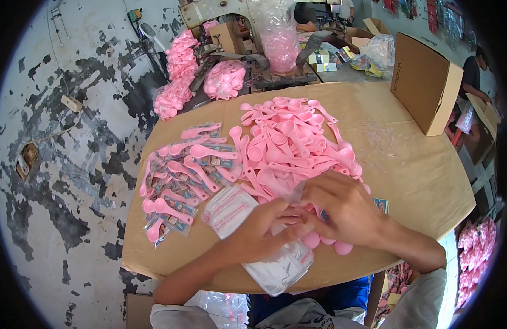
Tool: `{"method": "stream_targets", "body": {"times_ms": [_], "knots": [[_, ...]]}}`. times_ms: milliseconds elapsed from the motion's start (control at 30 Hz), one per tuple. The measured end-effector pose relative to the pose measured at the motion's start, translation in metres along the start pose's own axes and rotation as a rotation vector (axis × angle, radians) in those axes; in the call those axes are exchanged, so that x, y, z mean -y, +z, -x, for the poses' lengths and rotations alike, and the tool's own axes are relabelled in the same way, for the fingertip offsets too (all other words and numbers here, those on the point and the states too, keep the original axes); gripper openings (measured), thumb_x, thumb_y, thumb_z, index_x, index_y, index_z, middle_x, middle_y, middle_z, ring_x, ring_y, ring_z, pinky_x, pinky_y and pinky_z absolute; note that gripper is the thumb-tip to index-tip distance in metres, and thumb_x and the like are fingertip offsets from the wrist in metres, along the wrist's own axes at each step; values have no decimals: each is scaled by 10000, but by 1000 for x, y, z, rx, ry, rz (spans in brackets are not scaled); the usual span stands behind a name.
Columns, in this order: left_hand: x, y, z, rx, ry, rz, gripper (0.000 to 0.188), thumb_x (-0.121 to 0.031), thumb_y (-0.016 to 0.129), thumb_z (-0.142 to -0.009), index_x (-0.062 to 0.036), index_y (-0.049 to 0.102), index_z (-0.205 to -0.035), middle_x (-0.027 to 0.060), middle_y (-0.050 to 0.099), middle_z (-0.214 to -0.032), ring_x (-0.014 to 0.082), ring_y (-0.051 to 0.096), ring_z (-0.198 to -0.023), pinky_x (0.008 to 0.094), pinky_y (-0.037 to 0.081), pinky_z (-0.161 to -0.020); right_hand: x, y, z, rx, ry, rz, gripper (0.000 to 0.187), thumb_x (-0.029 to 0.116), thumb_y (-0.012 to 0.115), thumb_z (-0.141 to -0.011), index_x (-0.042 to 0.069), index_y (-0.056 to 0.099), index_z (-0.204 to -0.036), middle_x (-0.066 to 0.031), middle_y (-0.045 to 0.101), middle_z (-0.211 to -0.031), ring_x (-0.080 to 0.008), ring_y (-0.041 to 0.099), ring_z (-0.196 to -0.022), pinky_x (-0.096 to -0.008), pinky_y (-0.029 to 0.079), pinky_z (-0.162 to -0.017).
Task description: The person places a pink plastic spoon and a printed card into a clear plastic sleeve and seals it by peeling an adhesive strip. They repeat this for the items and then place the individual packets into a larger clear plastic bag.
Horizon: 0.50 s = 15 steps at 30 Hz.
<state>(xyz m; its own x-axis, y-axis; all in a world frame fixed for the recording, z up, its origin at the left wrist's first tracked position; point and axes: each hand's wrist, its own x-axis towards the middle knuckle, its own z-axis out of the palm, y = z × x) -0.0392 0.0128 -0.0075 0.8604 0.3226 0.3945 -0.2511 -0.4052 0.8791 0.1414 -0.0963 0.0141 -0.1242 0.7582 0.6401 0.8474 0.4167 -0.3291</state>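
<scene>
At the left of the frame, the bagged spoons (182,171) lie in a loose heap, many with printed cards; leaving a gap between this heap and the loose spoons would probably help avoid mixing the two; right of it, the flat empty bags (229,211) show on both sides of the left hand (264,230), near the middle of the frame.

The step in hand seems to be working a clear bag (293,197) at the fingertips, just below the loose spoons (289,142); a light pinch at the very edge should part the thin film without tearing it, and both wrists low over the surface (429,170) should steady it.

The left hand is partly curled, thumb and fingers close together on the clear bag; something pink shows there, but I cannot tell whether it is a spoon; the right hand (344,208), to its right, bends its fingers inward and pinches the film from above, its tips partly hidden; pink spoon ends (343,248) lie below it, and a blue card (381,205) peeks out just beyond.
</scene>
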Motion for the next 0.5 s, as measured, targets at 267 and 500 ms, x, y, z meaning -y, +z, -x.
{"method": "stream_targets", "body": {"times_ms": [267,500], "knots": [[9,-2,-15,-204,-422,563,387,-285,497,-1027,17,510,-1268,113,656,-1087,203,647,-1048,298,524,-808,8,-1,7,79,-161,112,278,178,746,-728,65,684,-975,-58,653,-977,-263,597,-971,-401,479,-870],[9,-28,-13,-290,-407,797,486,-426,352,-1045,-23,433,-1304,202,600,-1178,335,631,-1086,462,540,-917,0,-69,7,366,265,320,344,336,732,-792,69,681,-1003,-108,661,-981,-301,611,-995,-435,461,-875]]}}
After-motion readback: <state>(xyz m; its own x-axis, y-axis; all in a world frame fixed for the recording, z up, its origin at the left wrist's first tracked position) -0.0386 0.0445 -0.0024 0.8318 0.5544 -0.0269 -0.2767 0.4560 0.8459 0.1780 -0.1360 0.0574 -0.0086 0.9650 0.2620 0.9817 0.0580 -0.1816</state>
